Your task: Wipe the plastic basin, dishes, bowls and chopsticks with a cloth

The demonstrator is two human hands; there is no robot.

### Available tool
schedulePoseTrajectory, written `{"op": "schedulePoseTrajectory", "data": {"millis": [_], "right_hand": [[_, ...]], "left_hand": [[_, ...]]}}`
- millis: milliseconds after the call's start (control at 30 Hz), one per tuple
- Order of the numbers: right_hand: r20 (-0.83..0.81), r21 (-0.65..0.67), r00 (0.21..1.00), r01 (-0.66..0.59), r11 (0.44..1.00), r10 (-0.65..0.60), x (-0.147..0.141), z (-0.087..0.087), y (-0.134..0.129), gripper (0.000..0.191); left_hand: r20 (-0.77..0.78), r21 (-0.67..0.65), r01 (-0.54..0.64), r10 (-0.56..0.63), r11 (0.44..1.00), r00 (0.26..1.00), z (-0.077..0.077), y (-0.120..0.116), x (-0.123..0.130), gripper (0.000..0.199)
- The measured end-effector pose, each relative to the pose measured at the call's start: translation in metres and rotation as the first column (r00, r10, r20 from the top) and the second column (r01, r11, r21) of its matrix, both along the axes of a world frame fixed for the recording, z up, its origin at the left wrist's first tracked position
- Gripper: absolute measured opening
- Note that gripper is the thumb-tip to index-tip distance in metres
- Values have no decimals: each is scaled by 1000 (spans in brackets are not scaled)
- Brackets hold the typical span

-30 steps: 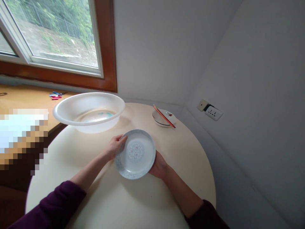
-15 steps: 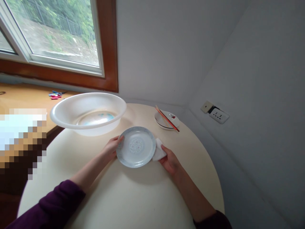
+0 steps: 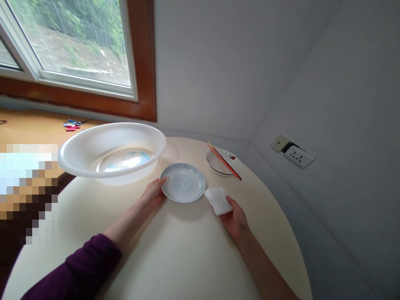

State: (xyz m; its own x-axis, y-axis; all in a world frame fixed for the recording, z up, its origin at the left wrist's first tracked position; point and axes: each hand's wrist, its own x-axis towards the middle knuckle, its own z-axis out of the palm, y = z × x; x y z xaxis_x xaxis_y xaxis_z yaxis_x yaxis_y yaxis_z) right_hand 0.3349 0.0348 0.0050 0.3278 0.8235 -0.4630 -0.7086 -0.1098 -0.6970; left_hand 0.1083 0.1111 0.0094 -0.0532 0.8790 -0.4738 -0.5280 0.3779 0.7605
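Observation:
A pale plate (image 3: 183,183) with a blue-grey patterned rim is tilted above the table. My left hand (image 3: 155,191) grips its left edge, thumb on the rim and the other fingers beneath. Just right of the plate, apart from it, my right hand (image 3: 233,214) pinches a folded white cloth (image 3: 218,201). Behind the cloth stands a shallow white bowl (image 3: 215,163) with a dark rim line and a red pattern. Red and light wooden chopsticks (image 3: 225,161) lie across this bowl.
A large translucent white basin (image 3: 112,166) stands at the back left of the round cream table (image 3: 175,258). A wooden desk (image 3: 34,129) with small coloured items (image 3: 72,124) lies beyond it, under the window. A wall socket (image 3: 300,156) is at the right.
My right hand has drawn the cloth away from the plate's right edge, toward the right. The plate has shifted slightly right and lies flatter in my left hand. The view has moved a little.

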Motion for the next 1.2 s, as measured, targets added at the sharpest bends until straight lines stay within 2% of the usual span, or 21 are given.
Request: {"op": "schedulePoseTrajectory", "data": {"millis": [133,233,333,433,533,600,667,733,800,867,967,1033,1100,1200], "right_hand": [[121,50,992,-27,998,21,-2,-5,-2,8],[377,126,923,-128,984,72,-7,-12,-7,19],[696,186,714,-284,941,78,-14,-15,-15,29],[882,232,470,-476,848,22,-26,-13,-22,29],[974,151,227,-669,728,7,-40,-15,-25,23],[997,53,71,-736,675,-1,-48,-19,-25,23],[998,-19,-49,-752,659,-27,-55,-24,-23,25],[990,-62,-130,-745,665,-54,-58,-29,-19,26],[984,-75,-166,-732,677,-70,-60,-32,-15,27],[984,-62,-159,-723,688,-78,-61,-33,-9,27],[988,-31,-132,-701,713,-86,-62,-35,2,25],[986,-37,-146,-678,735,-85,-62,-35,11,24],[982,-61,-174,-655,753,-71,-62,-35,22,24],[983,-82,-179,-633,769,-42,-60,-35,41,26]], "left_hand": [[-11,25,-13,13,1000,1000,-1,-2,2,9],[-29,60,-9,11,998,1000,-1,-3,4,9],[-71,97,22,-15,995,997,-3,-5,6,11],[-146,160,71,-47,985,988,-7,-4,5,21],[-220,267,124,-65,956,973,-15,0,1,36],[-270,324,147,-58,934,961,-20,5,-2,43],[-335,353,142,-17,925,942,-24,10,-5,46],[-433,370,143,34,918,901,-26,13,-7,47],[-565,393,205,59,896,823,-26,13,-8,48],[-700,402,309,71,862,711,-25,12,-7,50],[-838,343,429,66,836,542,-24,9,-6,48],[-888,293,479,50,828,456,-24,11,-5,46],[-915,279,512,62,813,399,-25,16,-4,46],[-920,309,533,106,787,377,-29,28,-1,50]]}}
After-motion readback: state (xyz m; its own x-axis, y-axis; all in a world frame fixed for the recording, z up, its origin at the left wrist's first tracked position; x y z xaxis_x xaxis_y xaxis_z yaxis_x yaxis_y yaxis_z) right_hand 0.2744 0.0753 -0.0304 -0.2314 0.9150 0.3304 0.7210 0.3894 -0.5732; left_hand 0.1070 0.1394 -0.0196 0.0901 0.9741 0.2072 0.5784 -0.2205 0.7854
